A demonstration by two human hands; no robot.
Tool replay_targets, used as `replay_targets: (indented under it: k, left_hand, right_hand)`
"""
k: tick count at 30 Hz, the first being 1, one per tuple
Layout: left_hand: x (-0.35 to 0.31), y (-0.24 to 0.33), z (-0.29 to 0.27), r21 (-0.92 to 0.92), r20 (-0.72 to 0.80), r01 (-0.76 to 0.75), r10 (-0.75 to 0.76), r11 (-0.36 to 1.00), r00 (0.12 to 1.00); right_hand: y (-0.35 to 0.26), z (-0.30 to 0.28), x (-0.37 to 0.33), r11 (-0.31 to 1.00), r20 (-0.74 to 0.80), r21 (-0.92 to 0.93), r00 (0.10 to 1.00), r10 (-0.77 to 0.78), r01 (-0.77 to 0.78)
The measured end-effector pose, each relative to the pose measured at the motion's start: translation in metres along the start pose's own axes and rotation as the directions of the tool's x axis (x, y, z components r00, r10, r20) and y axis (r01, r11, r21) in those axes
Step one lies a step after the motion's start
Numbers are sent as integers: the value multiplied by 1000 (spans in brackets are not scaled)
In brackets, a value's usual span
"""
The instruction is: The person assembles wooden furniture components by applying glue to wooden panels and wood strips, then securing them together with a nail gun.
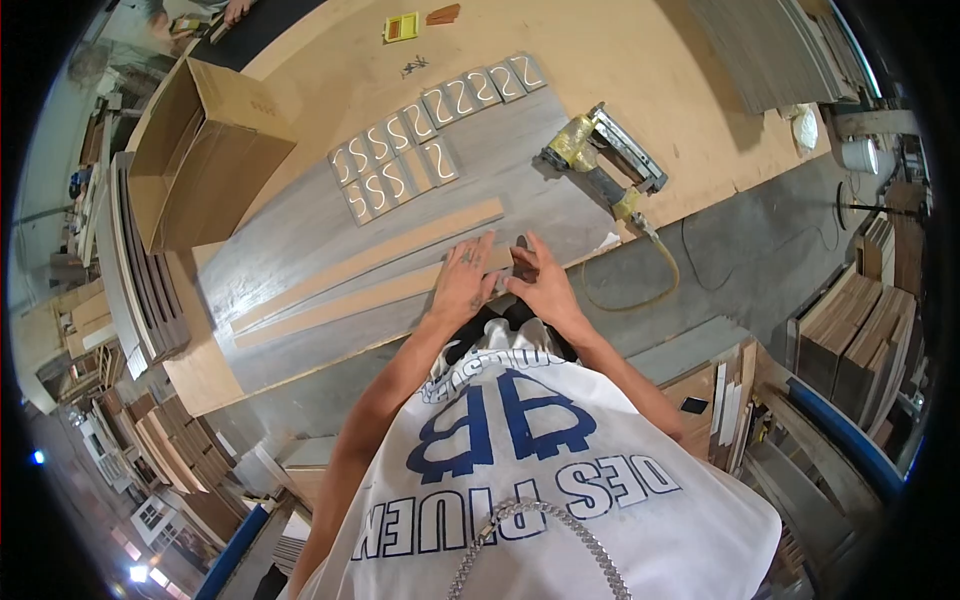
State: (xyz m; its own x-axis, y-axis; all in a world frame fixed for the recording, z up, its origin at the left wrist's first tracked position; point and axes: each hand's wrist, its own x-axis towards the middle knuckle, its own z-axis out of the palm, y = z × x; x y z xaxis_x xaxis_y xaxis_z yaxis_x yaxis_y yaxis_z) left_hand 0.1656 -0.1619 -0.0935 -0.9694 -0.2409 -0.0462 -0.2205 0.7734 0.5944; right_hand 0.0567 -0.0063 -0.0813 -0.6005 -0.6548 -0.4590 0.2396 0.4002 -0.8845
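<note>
Two long strips with tan faces and grey edges lie on a grey panel [300,230]: an upper strip [375,258] and a lower strip [350,309]. My left hand [465,278] rests with its fingers stretched out over the right end of the lower strip. Just beside it, my right hand [548,288] has thumb and fingers closed round a small dark grey piece [520,258], partly hidden by the fingers. Farther up the panel, small grey tiles [440,110] stand in two rows, each with a white squiggle. A yellow-and-black nail gun [603,165] lies to the right.
An open cardboard box [205,160] stands at the left. The nail gun's hose [668,262] loops off the table edge. At the far side are a yellow tray [401,27] and grey panels [765,55]. Another person's hand [236,10] shows at top left.
</note>
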Motion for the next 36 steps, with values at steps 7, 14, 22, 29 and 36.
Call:
replay_targets:
  k: [7,14,22,29,36]
  left_hand:
    - [-1,-2,3,-23,-7,-1,1,1000,1000]
    - [-1,-2,2,-39,14,12,-11,999,1000]
    - [-1,-2,3,-48,16,21,-21,999,1000]
    - [-3,-4,2,-76,7,32,-32,997,999]
    - [-2,-3,0,-53,15,25,-24,998,1000]
  right_hand:
    - [-4,-2,-1,997,-4,-77,1000,-4,3]
    - [-3,-3,1,997,4,-76,1000,-5,5]
    - [1,-4,3,998,9,-68,1000,-16,17]
    - [0,-9,0,1000,74,-3,997,-20,20]
    - [7,-5,-19,998,124,-25,991,-55,58]
